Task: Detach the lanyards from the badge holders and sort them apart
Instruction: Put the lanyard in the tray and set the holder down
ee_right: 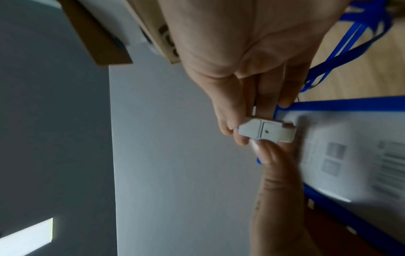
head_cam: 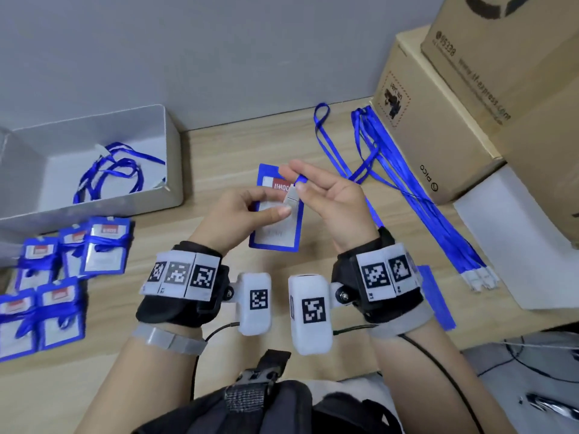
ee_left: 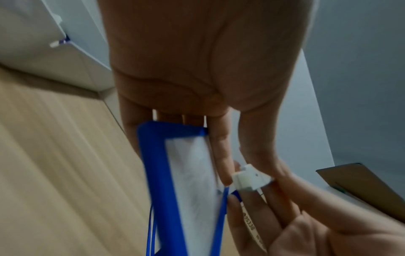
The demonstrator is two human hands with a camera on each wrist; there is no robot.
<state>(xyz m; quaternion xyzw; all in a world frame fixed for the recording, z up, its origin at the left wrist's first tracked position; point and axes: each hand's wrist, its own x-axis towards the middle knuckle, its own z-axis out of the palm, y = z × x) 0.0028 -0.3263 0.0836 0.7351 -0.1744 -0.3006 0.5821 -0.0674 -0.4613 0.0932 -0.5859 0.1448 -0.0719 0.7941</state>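
A blue-framed badge holder [head_cam: 275,233] is held upright above the wooden table, and my left hand [head_cam: 275,211] grips it with fingers behind and thumb in front. The white clip [head_cam: 291,198] of a blue lanyard [head_cam: 302,180] sits at its top edge. My right hand [head_cam: 297,180] pinches that clip between thumb and fingers. The left wrist view has the badge holder [ee_left: 190,181] edge-on with the clip [ee_left: 249,178] beside my left fingertips. In the right wrist view the clip [ee_right: 263,131] is against the card [ee_right: 350,155], with my left thumb [ee_right: 274,164] pressing below it.
A grey bin [head_cam: 169,145] at the back left holds a loose lanyard [head_cam: 116,173]. Several badge holders wrapped in their lanyards [head_cam: 62,277] lie at the left. Several detached lanyards [head_cam: 407,189] stretch along the right beside stacked cardboard boxes [head_cam: 438,120] and a white sheet [head_cam: 517,239].
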